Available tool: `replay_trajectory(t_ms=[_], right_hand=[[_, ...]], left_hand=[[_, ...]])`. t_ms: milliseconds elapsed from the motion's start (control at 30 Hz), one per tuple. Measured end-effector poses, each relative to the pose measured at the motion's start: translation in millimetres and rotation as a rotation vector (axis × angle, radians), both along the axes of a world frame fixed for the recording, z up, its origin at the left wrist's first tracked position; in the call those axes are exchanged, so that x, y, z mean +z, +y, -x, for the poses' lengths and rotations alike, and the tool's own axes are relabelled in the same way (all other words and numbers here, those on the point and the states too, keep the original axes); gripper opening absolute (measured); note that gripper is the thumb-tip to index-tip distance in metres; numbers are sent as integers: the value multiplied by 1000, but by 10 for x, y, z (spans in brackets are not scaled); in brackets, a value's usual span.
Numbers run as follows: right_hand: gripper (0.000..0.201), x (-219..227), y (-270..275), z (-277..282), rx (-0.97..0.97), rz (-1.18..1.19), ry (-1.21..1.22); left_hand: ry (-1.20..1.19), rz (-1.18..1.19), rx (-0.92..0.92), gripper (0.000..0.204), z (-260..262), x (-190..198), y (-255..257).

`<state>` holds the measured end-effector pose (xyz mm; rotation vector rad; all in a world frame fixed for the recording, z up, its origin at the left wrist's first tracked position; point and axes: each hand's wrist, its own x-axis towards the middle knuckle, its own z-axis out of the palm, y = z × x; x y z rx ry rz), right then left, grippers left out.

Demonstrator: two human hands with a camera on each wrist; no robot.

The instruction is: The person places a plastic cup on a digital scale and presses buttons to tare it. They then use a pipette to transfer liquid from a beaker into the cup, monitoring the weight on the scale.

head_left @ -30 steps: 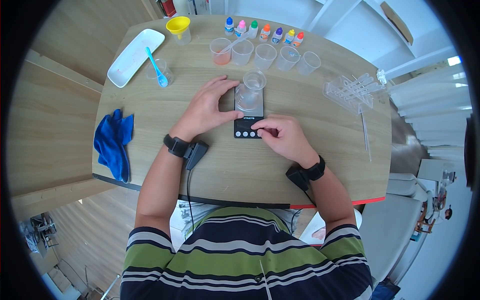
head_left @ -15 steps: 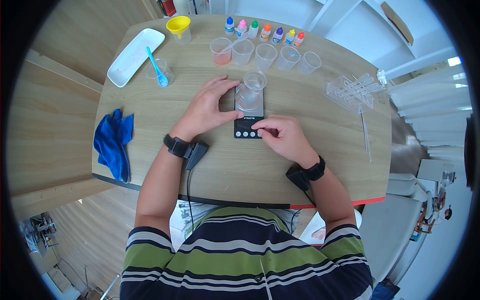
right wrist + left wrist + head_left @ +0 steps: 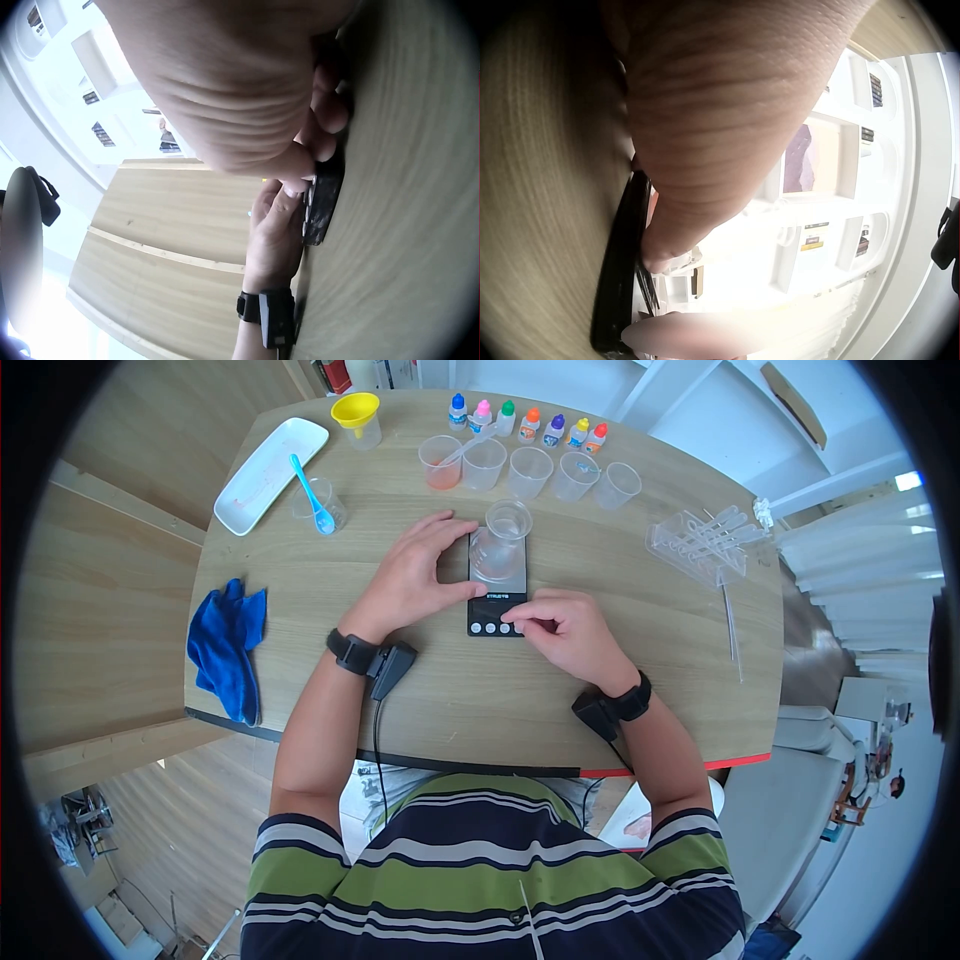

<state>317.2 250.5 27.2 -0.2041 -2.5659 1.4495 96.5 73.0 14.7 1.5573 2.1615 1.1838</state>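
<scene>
A black digital scale [image 3: 487, 614] lies on the wooden table, with a clear flask-like vessel [image 3: 497, 556] on its weighing plate. My left hand [image 3: 415, 573] reaches round the scale's left side with thumb and fingers spread. Its thumb rests at the plate's front edge, and its forefinger lies near the far left corner. My right hand [image 3: 567, 632] is at the front right of the scale, the forefinger on the dark panel by the round buttons and the thumb just below. In the right wrist view, the other fingers [image 3: 330, 109] curl beside the scale's edge.
Clear plastic cups [image 3: 530, 473] stand in a row behind the scale, one with pink liquid, before small dropper bottles [image 3: 531, 426]. To the left are a white tray [image 3: 236, 503], a yellow funnel [image 3: 356, 407], a blue spoon [image 3: 316, 505] and a blue cloth [image 3: 228, 645]. A clear rack [image 3: 690, 545] stands right.
</scene>
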Motion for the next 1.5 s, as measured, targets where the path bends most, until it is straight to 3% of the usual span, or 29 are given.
replay_trajectory(t_ms=[467,600,1500], right_hand=[[17,-12,-48,16,-29,17,5],[10,-6,-137,41,-129,5,-42],[10,26,-215,58,-220,-64,-87]], left_hand=[[10,1,7,80,-12,20,-5],[2,37,-12,83,8,18,-10],[-6,48,-10,84,0,36,-6]])
